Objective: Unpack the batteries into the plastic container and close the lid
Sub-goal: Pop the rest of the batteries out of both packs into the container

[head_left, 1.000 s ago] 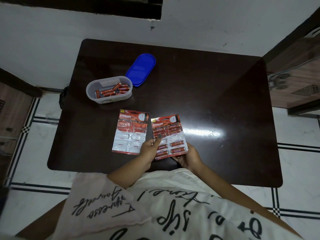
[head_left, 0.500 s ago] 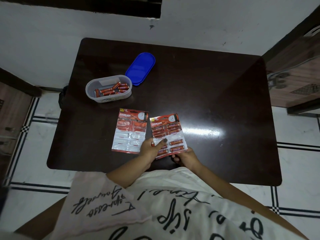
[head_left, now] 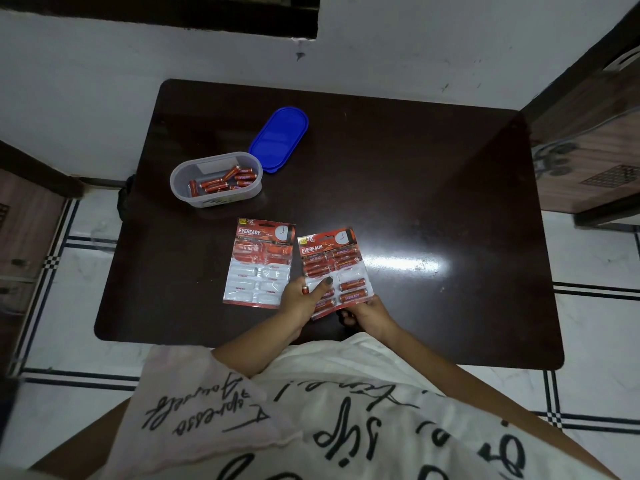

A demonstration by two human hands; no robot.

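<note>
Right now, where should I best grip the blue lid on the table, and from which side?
Probably pinch the blue lid across its narrow width near the far end, coming from above and the right. It lies flat, a long oval, and the plastic container crowds its near end.

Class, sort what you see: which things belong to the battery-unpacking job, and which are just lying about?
Part of the job: held battery pack, gripped by left hand and right hand; second pack, flat on the table, mostly emptied; plastic container with loose batteries; blue lid, off, beside it.
Just there: dark object at the table's left edge; wooden furniture on the right.
</note>
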